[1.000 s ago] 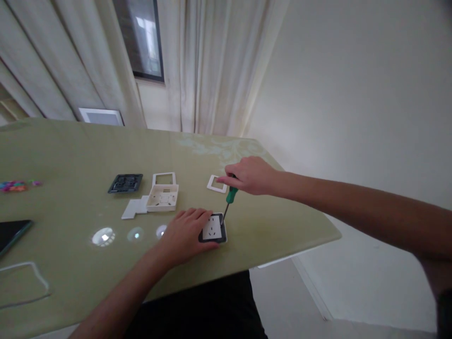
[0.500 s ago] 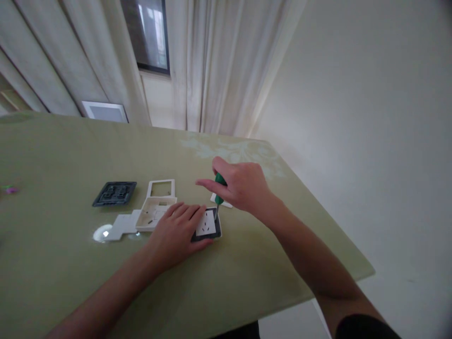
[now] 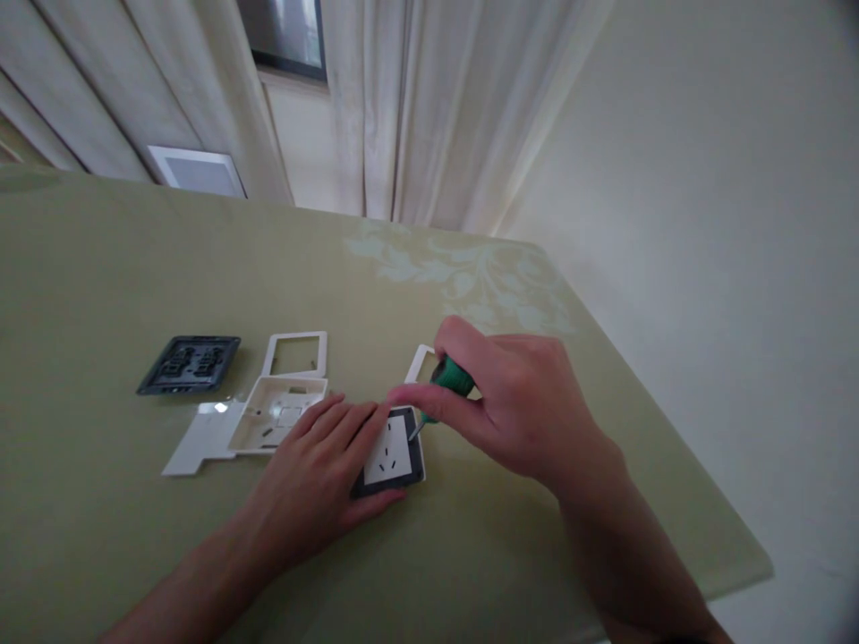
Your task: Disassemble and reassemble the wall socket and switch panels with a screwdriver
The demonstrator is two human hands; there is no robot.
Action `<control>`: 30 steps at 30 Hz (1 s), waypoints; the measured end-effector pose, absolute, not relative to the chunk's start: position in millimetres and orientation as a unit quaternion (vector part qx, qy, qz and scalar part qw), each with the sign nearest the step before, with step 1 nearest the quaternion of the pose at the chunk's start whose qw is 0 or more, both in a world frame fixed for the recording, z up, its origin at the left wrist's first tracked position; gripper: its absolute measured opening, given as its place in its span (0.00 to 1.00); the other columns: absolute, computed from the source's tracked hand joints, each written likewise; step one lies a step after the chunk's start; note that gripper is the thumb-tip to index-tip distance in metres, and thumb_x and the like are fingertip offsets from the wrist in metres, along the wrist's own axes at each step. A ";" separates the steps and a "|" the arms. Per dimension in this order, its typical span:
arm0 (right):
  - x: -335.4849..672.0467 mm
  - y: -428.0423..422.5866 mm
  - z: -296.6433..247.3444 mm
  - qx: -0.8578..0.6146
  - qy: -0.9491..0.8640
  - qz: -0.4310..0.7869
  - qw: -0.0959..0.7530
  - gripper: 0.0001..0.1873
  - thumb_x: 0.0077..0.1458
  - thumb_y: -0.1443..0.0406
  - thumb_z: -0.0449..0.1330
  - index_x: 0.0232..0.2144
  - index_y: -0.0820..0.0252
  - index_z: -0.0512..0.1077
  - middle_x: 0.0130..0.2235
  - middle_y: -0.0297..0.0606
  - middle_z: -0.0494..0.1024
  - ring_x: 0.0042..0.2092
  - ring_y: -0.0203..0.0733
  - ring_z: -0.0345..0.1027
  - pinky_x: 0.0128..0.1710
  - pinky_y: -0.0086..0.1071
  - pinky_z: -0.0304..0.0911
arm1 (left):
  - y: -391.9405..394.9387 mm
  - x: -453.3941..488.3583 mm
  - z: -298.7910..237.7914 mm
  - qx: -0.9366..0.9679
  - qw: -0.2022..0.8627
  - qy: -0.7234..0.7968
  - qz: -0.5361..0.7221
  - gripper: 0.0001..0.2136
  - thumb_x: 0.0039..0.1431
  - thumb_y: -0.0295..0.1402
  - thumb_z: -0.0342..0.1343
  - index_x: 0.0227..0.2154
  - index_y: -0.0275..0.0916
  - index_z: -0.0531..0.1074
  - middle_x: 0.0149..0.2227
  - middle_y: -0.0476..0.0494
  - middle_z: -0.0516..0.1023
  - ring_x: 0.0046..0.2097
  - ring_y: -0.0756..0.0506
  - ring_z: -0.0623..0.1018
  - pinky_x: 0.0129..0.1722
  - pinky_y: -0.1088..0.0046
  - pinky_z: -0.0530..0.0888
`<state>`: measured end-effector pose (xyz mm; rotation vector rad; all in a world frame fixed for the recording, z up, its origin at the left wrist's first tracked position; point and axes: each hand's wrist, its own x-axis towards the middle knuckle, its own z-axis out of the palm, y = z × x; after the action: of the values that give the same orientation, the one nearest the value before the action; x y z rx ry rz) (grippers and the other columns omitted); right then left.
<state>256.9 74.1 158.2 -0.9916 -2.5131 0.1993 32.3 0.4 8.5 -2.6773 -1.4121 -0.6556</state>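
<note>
A wall socket with a white face and dark frame lies flat on the green table. My left hand rests on its left side, fingers laid flat and thumb under its near edge, holding it in place. My right hand is closed round a green-handled screwdriver. The screwdriver's tip meets the socket's right edge near the top corner.
Behind the socket lie a white back box, a flat white plate, a white square frame, a smaller white frame partly hidden by my right hand, and a dark socket module. The table's right edge is close by.
My right hand has drawn in closer and lower with the screwdriver, now laid flatter against the socket's edge. The view has tipped down and shifted right; my left hand stays on the socket.
</note>
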 end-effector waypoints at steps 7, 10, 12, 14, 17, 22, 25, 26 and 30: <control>268.7 64.3 171.4 -0.251 -0.940 0.150 0.174 0.08 0.75 0.60 0.54 0.45 0.57 0.70 0.41 0.40 0.81 0.43 0.44 0.71 0.46 0.36 0.64 | -0.7 31.2 6.2 -0.863 0.023 -0.453 -0.220 0.32 0.67 0.56 0.60 0.62 0.35 0.71 0.59 0.30 0.81 0.57 0.27 0.81 0.62 0.43 0.73; 269.0 64.0 169.1 -0.315 -0.924 0.111 0.188 0.09 0.72 0.58 0.57 0.41 0.56 0.70 0.35 0.37 0.79 0.36 0.42 0.70 0.37 0.34 0.61 | -0.9 31.4 6.2 -0.863 0.034 -0.454 -0.219 0.33 0.66 0.56 0.60 0.62 0.33 0.71 0.58 0.28 0.81 0.57 0.27 0.81 0.62 0.43 0.72; 267.4 65.8 167.0 -0.358 -0.909 0.066 0.203 0.14 0.72 0.53 0.58 0.37 0.56 0.69 0.29 0.34 0.76 0.30 0.39 0.65 0.32 0.34 0.56 | -0.9 31.7 6.7 -0.864 0.042 -0.451 -0.218 0.33 0.66 0.56 0.60 0.62 0.33 0.71 0.58 0.28 0.82 0.56 0.27 0.81 0.62 0.44 0.72; 266.2 67.3 167.1 -0.353 -0.910 0.068 0.206 0.15 0.74 0.54 0.57 0.37 0.56 0.70 0.30 0.34 0.77 0.31 0.39 0.67 0.33 0.33 0.57 | -0.6 31.7 7.3 -0.866 0.042 -0.449 -0.217 0.33 0.66 0.56 0.60 0.62 0.33 0.71 0.58 0.29 0.82 0.56 0.27 0.81 0.62 0.45 0.72; 267.1 66.2 170.9 -0.266 -0.938 0.128 0.183 0.08 0.75 0.61 0.54 0.45 0.57 0.71 0.42 0.39 0.81 0.44 0.43 0.73 0.46 0.35 0.65 | 0.3 31.4 8.5 -0.865 0.032 -0.450 -0.218 0.34 0.66 0.56 0.60 0.62 0.33 0.71 0.58 0.29 0.81 0.56 0.28 0.81 0.62 0.45 0.72; 269.2 63.5 168.4 -0.310 -0.928 0.075 0.195 0.08 0.73 0.60 0.56 0.47 0.57 0.71 0.40 0.41 0.82 0.42 0.45 0.75 0.43 0.37 0.65 | 1.6 30.8 10.3 -0.864 0.024 -0.452 -0.221 0.33 0.65 0.56 0.62 0.61 0.33 0.72 0.56 0.28 0.82 0.54 0.27 0.82 0.58 0.45 0.74; 267.5 67.9 163.6 -0.351 -0.911 0.034 0.215 0.13 0.72 0.54 0.59 0.40 0.57 0.72 0.31 0.36 0.80 0.32 0.41 0.72 0.34 0.33 0.60 | 1.8 30.8 10.4 -0.864 0.024 -0.453 -0.221 0.33 0.65 0.56 0.62 0.61 0.34 0.72 0.57 0.28 0.82 0.54 0.28 0.82 0.58 0.46 0.74; 266.9 69.6 163.0 -0.334 -0.916 0.047 0.217 0.13 0.73 0.55 0.59 0.39 0.57 0.72 0.31 0.35 0.79 0.32 0.40 0.71 0.34 0.33 0.60 | 1.8 30.8 10.2 -0.863 0.023 -0.453 -0.221 0.33 0.65 0.56 0.61 0.61 0.34 0.72 0.57 0.28 0.82 0.54 0.28 0.82 0.59 0.46 0.74; 265.4 71.4 164.4 -0.208 -0.944 0.147 0.209 0.07 0.74 0.61 0.57 0.44 0.57 0.71 0.41 0.38 0.82 0.43 0.41 0.73 0.44 0.34 0.66 | 1.1 30.6 9.1 -0.862 0.006 -0.456 -0.221 0.30 0.66 0.56 0.61 0.60 0.37 0.74 0.57 0.31 0.82 0.55 0.28 0.81 0.60 0.45 0.74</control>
<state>265.4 71.4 164.4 -0.5774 -2.6261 0.4089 30.6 1.1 9.1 -2.6990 -1.4274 -0.6903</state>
